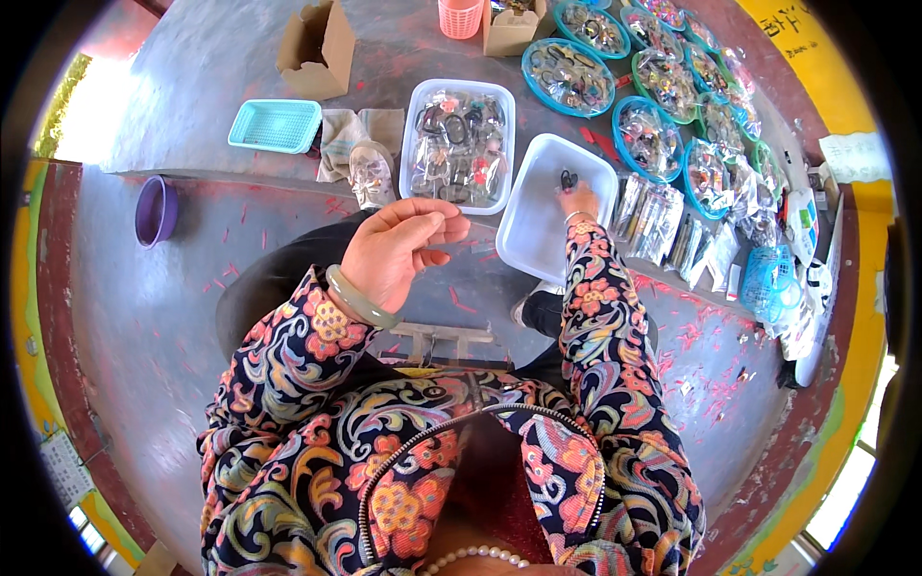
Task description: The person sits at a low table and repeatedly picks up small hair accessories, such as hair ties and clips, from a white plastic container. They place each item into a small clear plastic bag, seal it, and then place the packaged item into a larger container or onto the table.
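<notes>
My left hand (399,248), with a pale bangle at its wrist, is raised in front of a white tub (411,154) of clear-bagged small items. Its fingers are loosely bent and partly apart, and I see nothing between them. My right hand (579,203) reaches into a second white tub (528,223). Its fingertips are closed at a small dark looped item (569,180) near the tub's far right side. No other items show inside that tub. The bagged pieces (456,144) in the first tub include dark rings and small coloured parts.
Round blue and green baskets (569,79) of bagged items crowd the back right, with long clear packets (648,216) before them. At left are a turquoise basket (276,126), an upright cardboard box (317,50) and a purple basin (156,211). A pink basket (461,17) stands behind.
</notes>
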`<state>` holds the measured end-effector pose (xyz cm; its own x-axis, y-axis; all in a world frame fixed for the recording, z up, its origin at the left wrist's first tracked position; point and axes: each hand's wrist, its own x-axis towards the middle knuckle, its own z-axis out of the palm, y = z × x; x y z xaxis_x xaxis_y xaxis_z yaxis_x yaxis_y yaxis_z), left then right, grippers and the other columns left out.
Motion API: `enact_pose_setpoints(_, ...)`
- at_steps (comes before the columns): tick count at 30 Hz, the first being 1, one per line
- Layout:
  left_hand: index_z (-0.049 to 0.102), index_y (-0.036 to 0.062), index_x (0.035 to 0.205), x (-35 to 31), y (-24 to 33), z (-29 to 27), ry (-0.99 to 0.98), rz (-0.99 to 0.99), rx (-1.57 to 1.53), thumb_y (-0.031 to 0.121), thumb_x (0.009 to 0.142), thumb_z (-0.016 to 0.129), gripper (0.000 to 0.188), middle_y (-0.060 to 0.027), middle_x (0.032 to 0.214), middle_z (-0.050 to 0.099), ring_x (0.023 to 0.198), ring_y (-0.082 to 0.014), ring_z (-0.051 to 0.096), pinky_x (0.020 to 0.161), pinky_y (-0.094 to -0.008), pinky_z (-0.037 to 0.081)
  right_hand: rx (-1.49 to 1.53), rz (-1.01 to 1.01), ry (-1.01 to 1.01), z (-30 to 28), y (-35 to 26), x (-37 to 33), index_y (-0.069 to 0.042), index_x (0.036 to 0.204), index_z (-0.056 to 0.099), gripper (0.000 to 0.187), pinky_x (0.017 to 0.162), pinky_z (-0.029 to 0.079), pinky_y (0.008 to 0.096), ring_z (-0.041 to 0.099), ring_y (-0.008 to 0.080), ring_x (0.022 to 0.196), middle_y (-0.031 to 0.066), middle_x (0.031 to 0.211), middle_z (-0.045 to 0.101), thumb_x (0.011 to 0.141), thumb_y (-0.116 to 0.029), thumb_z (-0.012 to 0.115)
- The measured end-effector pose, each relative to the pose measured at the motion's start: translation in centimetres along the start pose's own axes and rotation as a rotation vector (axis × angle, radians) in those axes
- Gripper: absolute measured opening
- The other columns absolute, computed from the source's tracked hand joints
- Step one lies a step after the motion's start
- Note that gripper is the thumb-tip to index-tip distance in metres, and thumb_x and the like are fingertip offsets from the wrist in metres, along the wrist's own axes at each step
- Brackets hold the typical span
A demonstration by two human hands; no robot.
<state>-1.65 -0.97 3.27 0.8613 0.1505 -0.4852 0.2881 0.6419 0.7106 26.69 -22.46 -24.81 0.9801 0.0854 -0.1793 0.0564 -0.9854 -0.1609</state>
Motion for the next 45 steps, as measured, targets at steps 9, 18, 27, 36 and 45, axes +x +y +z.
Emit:
enact_pose_setpoints(9,0.054,0.0053,0.104,0.3,-0.1,0.1,-0.013,-0.037,0.006,0.013,0.088,0.045,0.02,-0.0073,0.101,0.06,0.096,-0.0151,0.056,0.073,-0.0258,0.042,-0.252,-0.196,-0.043,2.2,-1.0,-1.2,-0.003,0.101,0.052,0.027,0.075,0.048,0.0378,0.058,0.0301,0.09,0.0136,0.097,0.057,0.082,-0.023,0.049)
enact_pose_setpoints(18,0.055,0.005,0.103,0.5,-0.6,0.2,-0.059,-0.027,0.053,0.015,0.088,0.046,0.02,-0.0073,0.099,0.061,0.094,-0.0152,0.057,0.072,-0.0261,0.043,-0.214,-0.456,-0.039,-2.1,0.5,1.3,0.0,0.083,0.061,0.022,0.066,0.049,0.0373,0.06,0.0326,0.078,0.0183,0.082,0.061,0.079,-0.018,0.049)
enact_pose_setpoints(27,0.057,0.0044,0.099,1.1,-1.2,-1.4,-0.008,0.035,0.043,0.014,0.087,0.047,0.018,-0.0078,0.095,0.061,0.086,-0.0138,0.058,0.069,-0.0254,0.044,0.744,-0.124,-0.425,-10.5,-3.4,-1.6,-0.002,0.085,0.063,0.018,0.048,0.044,0.0211,0.056,0.0092,0.059,0.0039,0.071,0.06,0.069,-0.005,0.055)
enact_pose_setpoints(36,0.057,0.0042,0.1,0.8,-1.2,-0.9,-0.045,-0.004,0.083,0.013,0.088,0.045,0.019,-0.0085,0.096,0.061,0.087,-0.0146,0.058,0.069,-0.0252,0.044,-0.136,-0.467,-0.031,1.3,-2.3,-4.8,-0.012,0.1,0.056,0.024,0.079,0.046,0.0381,0.059,0.0294,0.086,0.0121,0.093,0.06,0.077,-0.017,0.05)
enact_pose_setpoints(45,0.056,0.0037,0.101,0.1,-0.7,-0.1,-0.095,-0.018,0.076,0.012,0.087,0.045,0.019,-0.0079,0.096,0.061,0.087,-0.0141,0.057,0.07,-0.0258,0.044,0.091,-0.328,0.084,0.4,-2.4,-1.6,-0.007,0.092,0.054,0.015,0.069,0.048,0.0405,0.058,0.0313,0.073,0.0114,0.082,0.059,0.082,-0.017,0.049)
